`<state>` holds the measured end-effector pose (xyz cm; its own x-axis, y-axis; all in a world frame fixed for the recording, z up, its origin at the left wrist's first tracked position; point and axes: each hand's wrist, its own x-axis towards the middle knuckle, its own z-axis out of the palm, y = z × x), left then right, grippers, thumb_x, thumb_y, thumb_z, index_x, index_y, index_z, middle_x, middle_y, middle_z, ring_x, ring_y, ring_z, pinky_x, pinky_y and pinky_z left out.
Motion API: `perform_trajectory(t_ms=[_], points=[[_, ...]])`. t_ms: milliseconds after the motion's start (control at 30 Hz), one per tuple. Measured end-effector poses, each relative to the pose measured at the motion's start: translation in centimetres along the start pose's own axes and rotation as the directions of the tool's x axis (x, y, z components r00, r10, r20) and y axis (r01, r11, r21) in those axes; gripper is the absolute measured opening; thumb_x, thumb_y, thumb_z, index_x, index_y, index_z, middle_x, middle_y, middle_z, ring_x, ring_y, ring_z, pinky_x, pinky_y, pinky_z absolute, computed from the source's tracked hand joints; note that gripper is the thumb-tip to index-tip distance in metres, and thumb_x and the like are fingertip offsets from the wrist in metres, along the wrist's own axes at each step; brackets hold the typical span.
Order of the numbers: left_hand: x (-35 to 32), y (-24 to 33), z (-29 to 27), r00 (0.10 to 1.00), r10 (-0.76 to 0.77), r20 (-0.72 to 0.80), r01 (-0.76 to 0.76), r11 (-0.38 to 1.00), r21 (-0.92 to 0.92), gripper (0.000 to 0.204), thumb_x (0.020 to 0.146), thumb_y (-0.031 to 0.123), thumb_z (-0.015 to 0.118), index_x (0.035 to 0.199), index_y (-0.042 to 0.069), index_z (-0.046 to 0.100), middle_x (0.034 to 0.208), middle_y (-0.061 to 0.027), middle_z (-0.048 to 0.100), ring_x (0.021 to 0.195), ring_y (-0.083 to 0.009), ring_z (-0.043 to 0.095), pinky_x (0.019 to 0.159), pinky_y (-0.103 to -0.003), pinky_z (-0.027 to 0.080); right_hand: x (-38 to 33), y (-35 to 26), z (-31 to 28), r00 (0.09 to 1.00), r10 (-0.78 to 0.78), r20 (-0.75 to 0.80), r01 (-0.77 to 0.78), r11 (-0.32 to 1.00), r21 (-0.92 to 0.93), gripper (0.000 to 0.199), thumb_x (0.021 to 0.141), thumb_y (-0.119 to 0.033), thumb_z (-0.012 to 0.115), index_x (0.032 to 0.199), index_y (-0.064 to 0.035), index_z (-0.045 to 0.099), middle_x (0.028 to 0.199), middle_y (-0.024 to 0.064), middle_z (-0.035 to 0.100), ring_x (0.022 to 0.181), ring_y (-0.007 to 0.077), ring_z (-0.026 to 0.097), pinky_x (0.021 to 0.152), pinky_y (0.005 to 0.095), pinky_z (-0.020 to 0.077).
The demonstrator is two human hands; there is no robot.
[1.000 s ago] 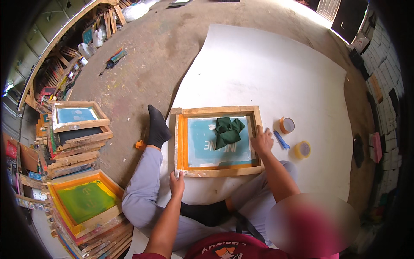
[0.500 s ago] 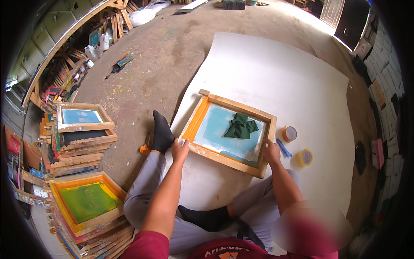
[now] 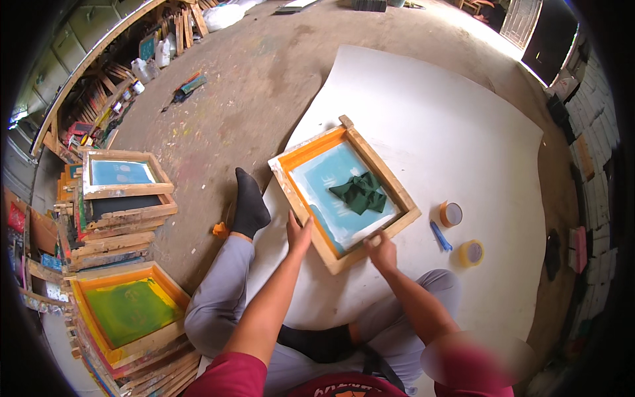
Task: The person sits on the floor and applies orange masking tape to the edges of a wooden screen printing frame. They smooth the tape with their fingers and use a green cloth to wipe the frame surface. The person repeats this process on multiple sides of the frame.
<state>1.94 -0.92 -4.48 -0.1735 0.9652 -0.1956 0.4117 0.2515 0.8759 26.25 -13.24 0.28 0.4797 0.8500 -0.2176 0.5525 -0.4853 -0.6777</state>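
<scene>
While both hands (image 3: 299, 233) (image 3: 381, 250) grip one frame (image 3: 344, 192), two tape rolls (image 3: 451, 214) (image 3: 471, 252) lie beside.

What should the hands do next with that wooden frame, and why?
Probably set the wooden frame flat and square on the white sheet. Both hands, left and right, grip its near edge, it sits turned at an angle, and the green cloth lies loose inside.

We sit on a stained bare concrete floor (image 3: 264, 73) under daylight; stacked wooden frames (image 3: 119, 218) line the cluttered left wall.
</scene>
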Motion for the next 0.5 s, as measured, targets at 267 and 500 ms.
perform_trajectory(t_ms=[267, 500], points=[[-9.0, -1.7, -3.3, 0.999, 0.029, -0.032, -0.009, 0.868, 0.497, 0.086, 0.085, 0.050, 0.081, 0.147, 0.001, 0.049, 0.136, -0.0263, 0.059, 0.125, -0.0454, 0.055, 0.106, -0.055, 0.046, 0.4, -1.3, -4.9, 0.880, -0.323, 0.349, 0.462, 0.753, -0.468, 0.072, 0.069, -0.031, 0.090, 0.137, -0.0210, 0.065, 0.129, 0.0142, 0.058, 0.115, 0.0360, 0.064, 0.092, 0.0467, 0.0589], [-8.7, -3.0, -3.8, 0.995, 0.071, 0.076, -0.098, 0.893, 0.440, 0.078, 0.079, 0.041, 0.085, 0.139, 0.001, 0.056, 0.133, -0.0228, 0.063, 0.122, -0.0431, 0.060, 0.105, -0.052, 0.050, 0.3, 0.9, -2.3, 0.820, -0.449, 0.356, 0.573, 0.626, -0.529, 0.041, 0.071, -0.036, 0.091, 0.095, -0.0070, 0.074, 0.104, 0.0126, 0.073, 0.107, 0.0354, 0.069, 0.087, 0.0482, 0.0581]])
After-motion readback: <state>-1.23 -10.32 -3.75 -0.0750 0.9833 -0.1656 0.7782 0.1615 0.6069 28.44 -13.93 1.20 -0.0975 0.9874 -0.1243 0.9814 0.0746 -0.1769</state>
